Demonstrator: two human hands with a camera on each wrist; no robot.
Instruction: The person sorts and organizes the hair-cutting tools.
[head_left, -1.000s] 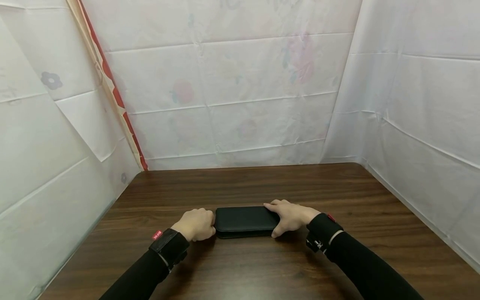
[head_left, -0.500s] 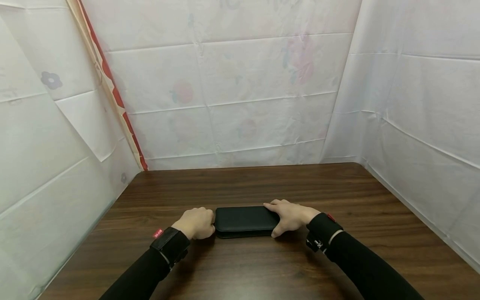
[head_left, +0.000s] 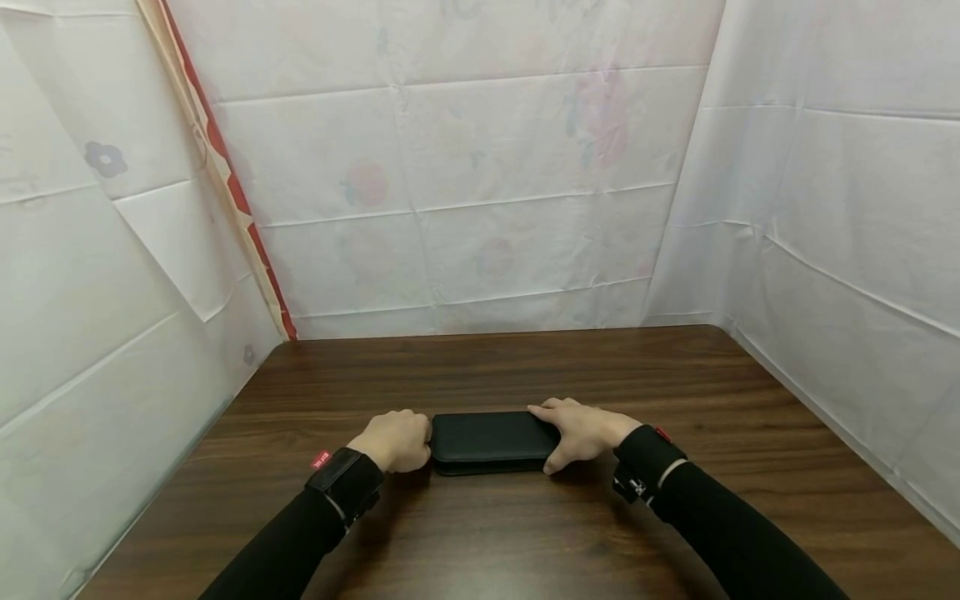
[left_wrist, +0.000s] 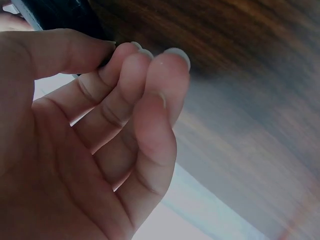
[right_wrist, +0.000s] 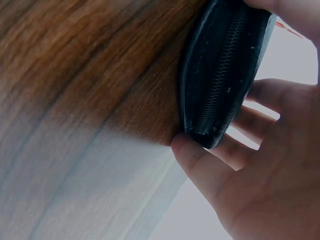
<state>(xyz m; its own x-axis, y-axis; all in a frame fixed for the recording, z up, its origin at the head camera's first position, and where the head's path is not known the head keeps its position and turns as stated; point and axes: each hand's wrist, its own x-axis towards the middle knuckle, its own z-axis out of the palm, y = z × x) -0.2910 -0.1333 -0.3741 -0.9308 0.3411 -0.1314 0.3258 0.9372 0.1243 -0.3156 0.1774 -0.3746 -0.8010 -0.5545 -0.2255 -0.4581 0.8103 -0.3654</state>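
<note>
Black zipped case [head_left: 491,442] was laid lengthwise near the table [head_left: 525,533] front edge, pinched at its ends by left hand [head_left: 393,442] and right hand [head_left: 581,433], equally near.

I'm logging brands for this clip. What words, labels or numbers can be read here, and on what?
None can be read.
Red tag on the left wristband: white marks, too small to read.
Red tag on the right wristband: no text visible.
Black case: no visible label.

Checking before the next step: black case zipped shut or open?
Shut, as far as visible: the black case shows closed zipper teeth along the edge in the right wrist view.
</note>
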